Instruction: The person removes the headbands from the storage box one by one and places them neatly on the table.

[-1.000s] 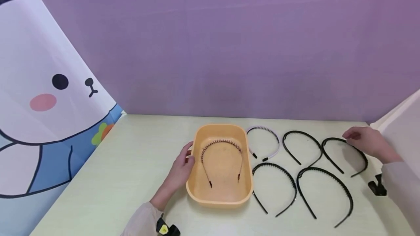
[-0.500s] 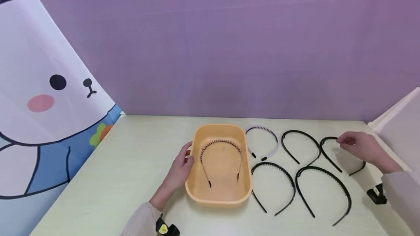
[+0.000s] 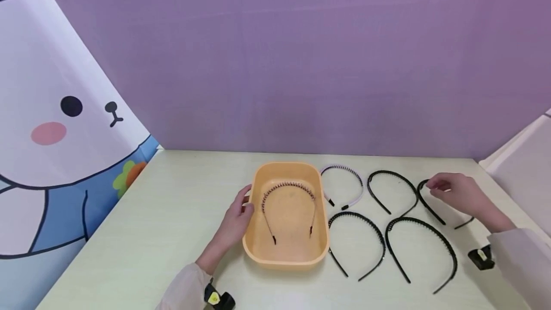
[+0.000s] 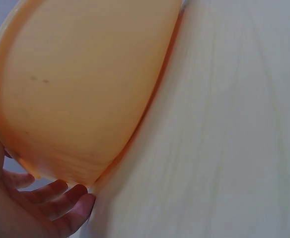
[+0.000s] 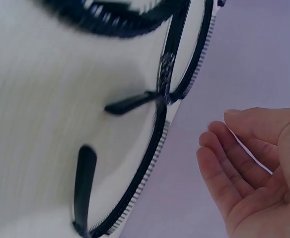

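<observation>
My left hand [image 3: 236, 219] holds the left side of a peach plastic basin [image 3: 288, 265]. In the left wrist view its bent fingers touch the basin's outer wall [image 4: 90, 89], with the thumb at the rim. A pink toothed headband [image 3: 289, 184] lies inside. Above the far-right black headband [image 3: 434, 212] hovers my right hand [image 3: 458, 196], hiding part of the arch. The right wrist view shows its fingers loosely bent, holding nothing, apart from the black headbands [image 5: 155, 148].
Right of the basin lie a lilac headband [image 3: 358, 183], a black one [image 3: 392, 172] at the back, and two larger black ones [image 3: 379, 233] in front. A purple backdrop [image 3: 275, 61] bounds the table [image 3: 172, 195] behind; a cartoon panel [image 3: 56, 171] stands left.
My right hand has shifted left over the far-right headband, from its right part toward its left part. The left hand stays at the basin, and the headbands lie as before.
</observation>
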`<action>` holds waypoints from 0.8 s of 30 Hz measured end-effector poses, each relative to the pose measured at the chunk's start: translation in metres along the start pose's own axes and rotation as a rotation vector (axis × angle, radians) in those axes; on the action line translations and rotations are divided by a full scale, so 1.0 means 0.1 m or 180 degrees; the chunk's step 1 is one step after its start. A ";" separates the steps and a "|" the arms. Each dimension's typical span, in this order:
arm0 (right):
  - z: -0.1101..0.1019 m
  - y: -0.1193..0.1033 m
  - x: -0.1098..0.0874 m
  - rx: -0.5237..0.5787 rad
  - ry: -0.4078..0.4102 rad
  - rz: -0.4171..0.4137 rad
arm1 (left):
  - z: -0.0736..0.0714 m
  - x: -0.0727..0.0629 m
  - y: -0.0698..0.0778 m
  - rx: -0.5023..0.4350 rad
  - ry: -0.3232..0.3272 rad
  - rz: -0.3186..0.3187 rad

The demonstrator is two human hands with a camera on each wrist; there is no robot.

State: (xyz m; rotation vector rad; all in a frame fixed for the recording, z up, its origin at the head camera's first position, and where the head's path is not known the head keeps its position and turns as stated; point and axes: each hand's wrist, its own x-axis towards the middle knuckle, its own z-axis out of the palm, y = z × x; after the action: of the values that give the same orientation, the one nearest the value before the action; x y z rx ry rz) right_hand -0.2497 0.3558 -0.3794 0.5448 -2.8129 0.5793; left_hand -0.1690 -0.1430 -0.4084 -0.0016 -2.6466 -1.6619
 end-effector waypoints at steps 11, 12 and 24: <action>0.08 -0.23 0.03 0.0057 0.0061 -0.0140 | 0.00 0.01 0.00 0.0017 -0.0002 -0.0004; 0.08 -0.24 0.03 0.0055 0.0073 -0.0165 | 0.00 0.01 0.00 0.0018 0.0001 -0.0009; 0.15 -0.49 0.07 0.0289 -0.0185 0.0003 | 0.00 0.00 0.01 0.0021 -0.0008 -0.0005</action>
State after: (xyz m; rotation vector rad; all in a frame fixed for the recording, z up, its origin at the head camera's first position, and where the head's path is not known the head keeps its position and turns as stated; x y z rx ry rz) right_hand -0.2383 0.3061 -0.3744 0.5864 -2.8525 0.7056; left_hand -0.1691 -0.1426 -0.4079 -0.0015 -2.6544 -1.6549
